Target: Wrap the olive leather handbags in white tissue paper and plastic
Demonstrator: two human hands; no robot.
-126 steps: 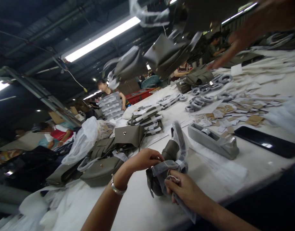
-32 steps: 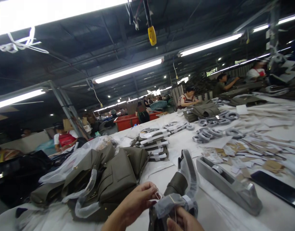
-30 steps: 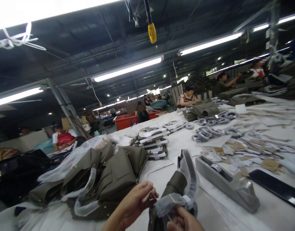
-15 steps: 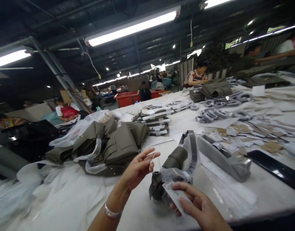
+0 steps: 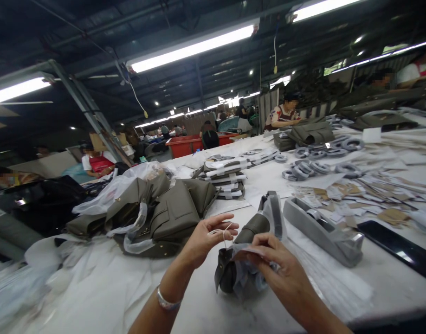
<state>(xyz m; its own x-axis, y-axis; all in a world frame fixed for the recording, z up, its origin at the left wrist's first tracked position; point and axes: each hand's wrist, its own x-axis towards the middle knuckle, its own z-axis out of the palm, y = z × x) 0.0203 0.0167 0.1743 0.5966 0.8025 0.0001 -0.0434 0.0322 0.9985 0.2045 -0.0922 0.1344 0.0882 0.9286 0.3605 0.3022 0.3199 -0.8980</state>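
Observation:
A thin white string [image 5: 225, 234] is looped about the fingers of my left hand [image 5: 204, 241], which pinches it. My right hand [image 5: 280, 260] grips a pale tag [image 5: 249, 251], its fingertips just right of the string. Below and behind both hands lies a rolled olive bag [image 5: 227, 271] with its strap [image 5: 274, 213] in translucent wrap. The fingers of my right hand partly cover this bag.
A grey tape dispenser [image 5: 322, 232] and a black phone [image 5: 397, 246] lie to the right. Olive bags [image 5: 176, 213] are heaped at left, with stacked straps [image 5: 223, 178] behind. Grey rings [image 5: 305, 169] and scattered tags [image 5: 366, 195] lie at back right. A person [image 5: 282, 113] sits beyond the table.
My right hand has risen with the tag, which is now tilted flatter and nearer my left hand. My left hand has shifted slightly right, and the string's loop shows wider.

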